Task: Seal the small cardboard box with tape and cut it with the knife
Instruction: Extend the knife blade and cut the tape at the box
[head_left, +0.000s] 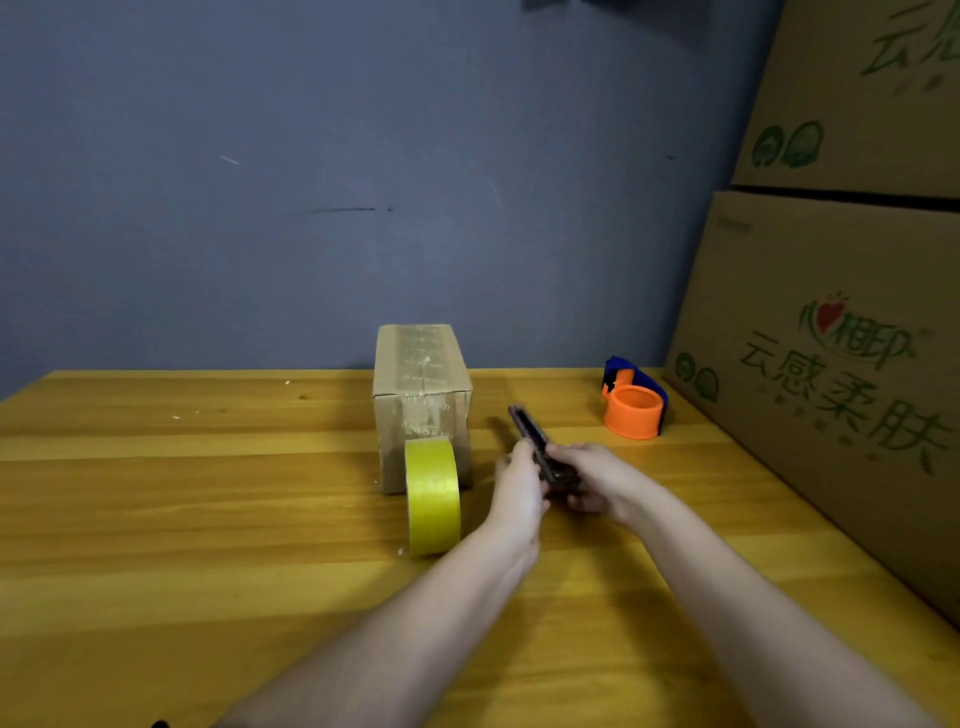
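Nearest, two bare forearms rise from the lower edge over the yellow-brown wooden tabletop (156, 519) and meet just right of centre.

Left hand (517, 486): fingers curled about the middle of a dark, slim folding knife (540, 447), seen from the back of the hand.

Right hand (587, 480): fingers and thumb wrapped round the knife's near end, touching the left hand. The knife slants toward 11 o'clock, its far tip clear of both hands and above the tabletop; blurred, so whether the blade is out cannot be told.

Roll of yellow adhesive tape (432, 496): standing on its edge at 9 o'clock from the hands, just beside the left wrist, its far rim against the near face of the box.

Small brown cardboard box (422, 395): at 11 o'clock from the hands, upright on the tabletop, long side running away from the viewer. Clear tape runs along its top seam and down the near face. Neither hand touches it.

Orange and blue plastic tape dispenser (635, 400): at 1 o'clock, well apart from the hands, near the back right of the tabletop.

Large printed cardboard cartons (831, 338): stacked two high at 2 o'clock along the right edge, green characters on the sides.

Blue-grey wall (363, 182): behind the tabletop at 12 o'clock.
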